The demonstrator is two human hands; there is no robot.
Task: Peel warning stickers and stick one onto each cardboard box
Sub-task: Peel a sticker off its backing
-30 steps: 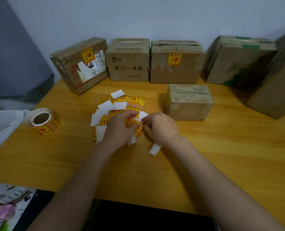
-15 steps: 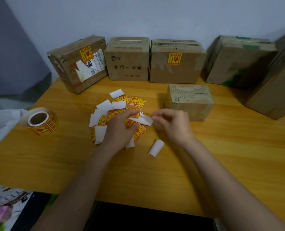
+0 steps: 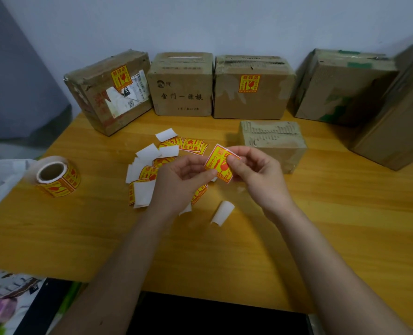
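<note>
Both of your hands pinch one yellow and red warning sticker (image 3: 218, 163) just above the wooden table (image 3: 321, 226): your left hand (image 3: 184, 176) holds its lower left edge between thumb and fingers, and your right hand (image 3: 255, 170) grips its right side, thumb pressed on the printed face. It looks thin, light and floppy, likely to curl or cling to skin once it leaves its backing, so holding it by a bare corner should serve best. Whether the backing is already off cannot be told. Nearest you lies a curled white backing strip (image 3: 221, 212). Beneath and beyond your left hand is a loose pile of cut stickers and white backings (image 3: 152, 165). To the left a sticker roll (image 3: 56, 176) lies on its side. Just beyond your right hand sits a small cardboard box (image 3: 273, 143) with no sticker visible. Along the wall stands a row: the left box (image 3: 108, 93) and the third box (image 3: 251, 90) already carry stickers, while the second box (image 3: 181, 85), between them, shows none on the faces in view, nor do the two larger boxes (image 3: 345, 85) on the right.
</note>
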